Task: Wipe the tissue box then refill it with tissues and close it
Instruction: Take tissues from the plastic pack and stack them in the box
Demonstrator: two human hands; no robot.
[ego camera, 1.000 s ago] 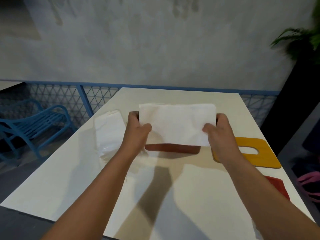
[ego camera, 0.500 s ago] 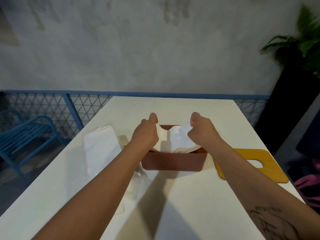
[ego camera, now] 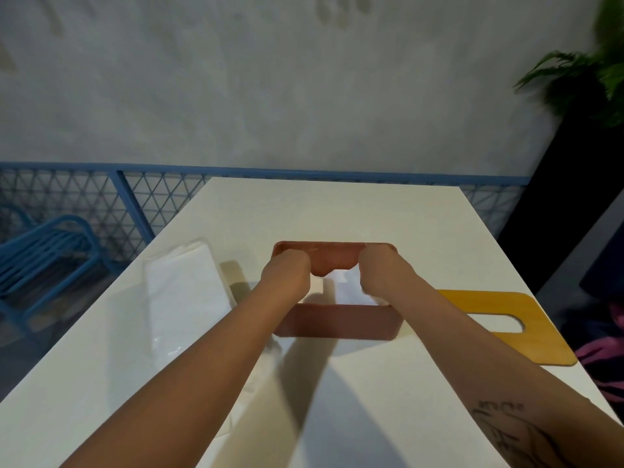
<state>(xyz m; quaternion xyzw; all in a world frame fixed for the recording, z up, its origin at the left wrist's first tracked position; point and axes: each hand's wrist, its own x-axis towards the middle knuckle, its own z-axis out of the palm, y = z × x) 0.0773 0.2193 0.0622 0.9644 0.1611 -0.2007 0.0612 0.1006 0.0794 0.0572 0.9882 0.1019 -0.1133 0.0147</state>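
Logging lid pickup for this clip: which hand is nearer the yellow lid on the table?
Right. The right hand is in the tissue box at its right end, nearest the yellow lid; the left hand is at the box's left end, farther off.

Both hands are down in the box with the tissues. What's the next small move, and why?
Probably press the tissues flat to the bottom and let go. The left hand and right hand grip them inside the open tissue box, white paper stands up between the hands, and the yellow lid lies off to the box's right, so closing must wait.
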